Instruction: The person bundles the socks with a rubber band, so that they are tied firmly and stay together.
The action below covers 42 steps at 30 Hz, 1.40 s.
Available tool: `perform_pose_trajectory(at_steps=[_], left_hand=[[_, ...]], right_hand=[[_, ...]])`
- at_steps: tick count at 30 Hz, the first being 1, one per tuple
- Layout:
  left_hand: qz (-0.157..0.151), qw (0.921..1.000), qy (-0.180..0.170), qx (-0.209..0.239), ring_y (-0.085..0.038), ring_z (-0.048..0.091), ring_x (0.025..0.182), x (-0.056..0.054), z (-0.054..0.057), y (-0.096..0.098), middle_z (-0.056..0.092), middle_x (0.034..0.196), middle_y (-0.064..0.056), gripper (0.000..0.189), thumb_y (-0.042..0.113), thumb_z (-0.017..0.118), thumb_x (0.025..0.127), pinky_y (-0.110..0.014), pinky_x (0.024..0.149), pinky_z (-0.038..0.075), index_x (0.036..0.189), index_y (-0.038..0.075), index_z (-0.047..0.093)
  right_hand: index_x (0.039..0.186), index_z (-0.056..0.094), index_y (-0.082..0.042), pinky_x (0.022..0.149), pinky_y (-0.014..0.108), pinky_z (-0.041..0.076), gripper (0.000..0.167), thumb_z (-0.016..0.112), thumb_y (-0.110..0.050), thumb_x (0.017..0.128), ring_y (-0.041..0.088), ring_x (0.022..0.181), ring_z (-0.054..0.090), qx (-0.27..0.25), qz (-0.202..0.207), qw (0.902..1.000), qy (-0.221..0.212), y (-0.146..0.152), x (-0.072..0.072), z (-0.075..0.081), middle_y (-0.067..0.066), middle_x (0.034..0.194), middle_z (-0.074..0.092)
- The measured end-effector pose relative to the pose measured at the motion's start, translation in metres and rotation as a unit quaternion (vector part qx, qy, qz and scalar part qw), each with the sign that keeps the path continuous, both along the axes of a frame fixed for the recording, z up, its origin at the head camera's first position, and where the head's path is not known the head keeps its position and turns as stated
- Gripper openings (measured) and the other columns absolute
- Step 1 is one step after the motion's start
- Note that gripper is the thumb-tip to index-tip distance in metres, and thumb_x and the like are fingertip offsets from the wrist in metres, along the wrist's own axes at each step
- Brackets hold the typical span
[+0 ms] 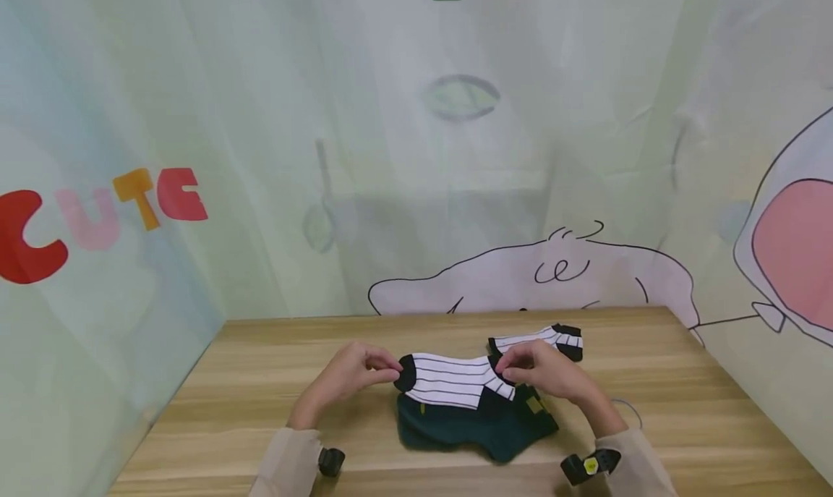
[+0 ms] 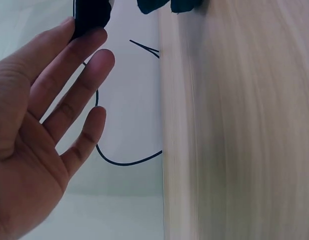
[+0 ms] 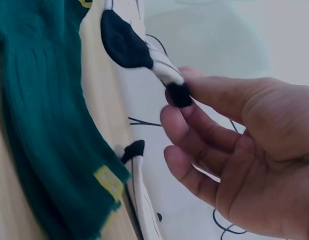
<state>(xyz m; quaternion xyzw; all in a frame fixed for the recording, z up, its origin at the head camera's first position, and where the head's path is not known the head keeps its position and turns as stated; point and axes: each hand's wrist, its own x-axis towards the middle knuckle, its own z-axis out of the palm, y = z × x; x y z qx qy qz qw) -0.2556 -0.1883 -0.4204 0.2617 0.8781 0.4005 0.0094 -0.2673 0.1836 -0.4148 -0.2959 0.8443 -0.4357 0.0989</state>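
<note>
A white sock with thin black stripes and black toe, heel and cuff [image 1: 449,380] is stretched sideways between both hands. My left hand [image 1: 358,370] pinches its black toe between thumb and fingertips; in the left wrist view the other fingers of that hand [image 2: 54,110] are spread. At the other end, my right hand [image 1: 547,370] pinches the black cuff, and the right wrist view shows the cuff [image 3: 178,95] between thumb and forefinger. Beneath the striped sock lies a dark green sock [image 1: 455,428] with a yellow patch near its cuff [image 3: 109,182], partly hidden in the head view.
A second striped sock [image 1: 536,338] lies behind the right hand on the wooden table [image 1: 260,381]. A thin cord loop [image 1: 628,410] shows beside the right forearm. A printed curtain [image 1: 390,157] hangs along the table's back and sides.
</note>
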Motion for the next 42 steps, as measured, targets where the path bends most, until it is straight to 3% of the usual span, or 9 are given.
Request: perform_pose_trajectory(at_steps=[11,20,42], left_hand=[[-0.045,0.9979,-0.044,0.015,-0.007,0.069,0.081,0.000,-0.003,0.012,0.076,0.091,0.000,0.011,0.015,0.074,0.091,-0.023,0.074,0.053,0.098,0.007,0.078],[-0.076,0.9955,-0.052,0.023,-0.006,0.067,0.082,0.001,-0.006,0.017,0.076,0.092,0.000,0.013,0.016,0.074,0.092,-0.023,0.076,0.053,0.099,0.006,0.078],[-0.093,0.9932,-0.070,-0.012,-0.005,0.062,0.082,0.003,-0.013,0.032,0.075,0.095,0.003,0.011,0.018,0.073,0.093,-0.023,0.075,0.049,0.098,0.009,0.078]], right_hand=[[0.098,0.075,-0.006,0.077,0.026,0.053,0.009,0.066,-0.008,0.095,0.010,0.086,0.063,0.025,0.076,0.9968,-0.008,0.020,0.000,0.005,0.002,0.097,0.072],[0.098,0.077,-0.009,0.076,0.025,0.051,0.011,0.066,-0.007,0.094,0.009,0.083,0.061,0.040,0.097,0.9942,-0.020,0.032,-0.004,0.004,-0.001,0.094,0.072],[0.098,0.075,0.003,0.071,0.025,0.049,0.012,0.066,-0.002,0.092,0.011,0.078,0.060,0.015,0.128,0.9835,-0.127,0.048,-0.003,-0.007,0.010,0.093,0.071]])
